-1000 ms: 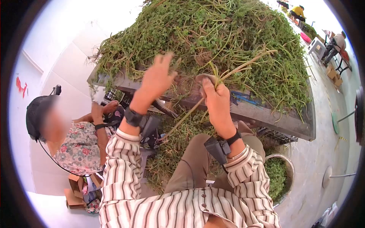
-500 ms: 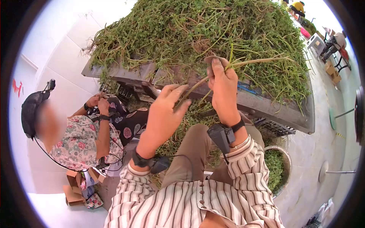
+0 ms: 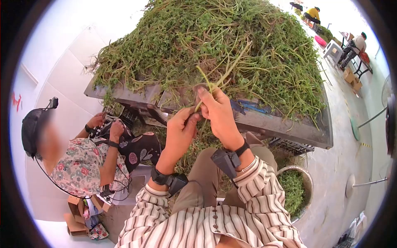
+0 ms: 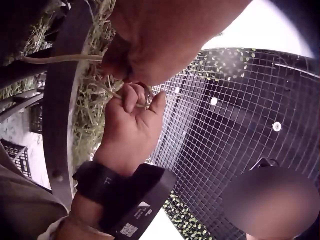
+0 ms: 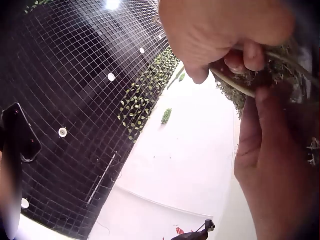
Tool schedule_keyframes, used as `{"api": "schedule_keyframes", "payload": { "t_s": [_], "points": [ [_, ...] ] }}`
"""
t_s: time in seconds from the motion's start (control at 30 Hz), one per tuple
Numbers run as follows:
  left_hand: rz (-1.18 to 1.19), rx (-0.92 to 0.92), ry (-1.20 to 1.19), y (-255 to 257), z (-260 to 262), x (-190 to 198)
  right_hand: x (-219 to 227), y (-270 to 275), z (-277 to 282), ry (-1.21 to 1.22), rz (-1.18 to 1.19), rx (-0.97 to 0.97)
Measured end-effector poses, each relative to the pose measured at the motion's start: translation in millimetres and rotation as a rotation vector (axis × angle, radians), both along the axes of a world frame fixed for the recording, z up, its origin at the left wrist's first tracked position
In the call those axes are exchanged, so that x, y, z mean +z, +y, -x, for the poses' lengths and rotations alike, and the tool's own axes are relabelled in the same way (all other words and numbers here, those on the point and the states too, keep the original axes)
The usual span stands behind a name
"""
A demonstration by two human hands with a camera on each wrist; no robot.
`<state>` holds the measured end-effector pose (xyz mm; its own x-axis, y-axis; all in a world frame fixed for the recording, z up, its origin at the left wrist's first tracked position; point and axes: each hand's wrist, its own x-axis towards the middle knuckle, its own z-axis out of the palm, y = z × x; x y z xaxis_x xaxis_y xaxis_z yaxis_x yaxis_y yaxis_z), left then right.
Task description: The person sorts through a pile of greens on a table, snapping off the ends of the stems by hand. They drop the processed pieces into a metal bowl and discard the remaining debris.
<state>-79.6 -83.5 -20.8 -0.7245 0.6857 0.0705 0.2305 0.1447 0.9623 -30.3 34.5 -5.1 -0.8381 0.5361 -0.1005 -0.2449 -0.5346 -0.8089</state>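
Note:
Both hands meet in front of the near table edge in the head view. The right hand (image 3: 219, 118) pinches a plant stem (image 3: 226, 74) between thumb and fingers, its pale stalks rising toward the pile. A flat round piece, hard to identify, shows at the right thumb. Close on the left, the left hand (image 3: 178, 134) grips the lower part of the stem with thumb and curled fingers. In the right wrist view the stem (image 5: 232, 84) runs between the two hands. Green plants (image 3: 182, 45) are heaped behind them on the table (image 3: 285, 129).
Another person in a floral shirt (image 3: 84, 163) sits at the left, near cardboard boxes (image 3: 74, 215). A round container of greens (image 3: 294, 192) stands at the right of the knees. A black crate (image 3: 291, 145) is under the table, and loose plants lie on the floor.
The left hand has come up and right to grip the stem, its fingers now closed. The right hand has moved left and down, and the stalks point more upward.

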Motion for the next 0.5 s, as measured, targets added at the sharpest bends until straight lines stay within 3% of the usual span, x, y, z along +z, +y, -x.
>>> {"api": "schedule_keyframes", "payload": {
  "t_s": [0.13, 0.33, 0.4, 0.5],
  "points": [
    [0.004, 0.072, 0.100, -5.2, 3.4, 0.7, -1.9, 6.0, 1.3, -0.009, -0.119, -0.087],
    [-0.011, 0.214, 0.109, -18.6, 11.8, 2.1, -1.8, 11.7, -4.6, -0.023, -0.032, -0.228],
    [0.030, 0.234, 0.352, -22.0, 19.7, -4.3, 2.0, 7.0, -4.0, -0.072, -0.317, -0.235],
    [0.086, 0.244, 0.421, -22.9, 15.7, 4.3, 1.7, -1.3, 0.6, 0.012, -0.342, -0.213]
  ]
}}
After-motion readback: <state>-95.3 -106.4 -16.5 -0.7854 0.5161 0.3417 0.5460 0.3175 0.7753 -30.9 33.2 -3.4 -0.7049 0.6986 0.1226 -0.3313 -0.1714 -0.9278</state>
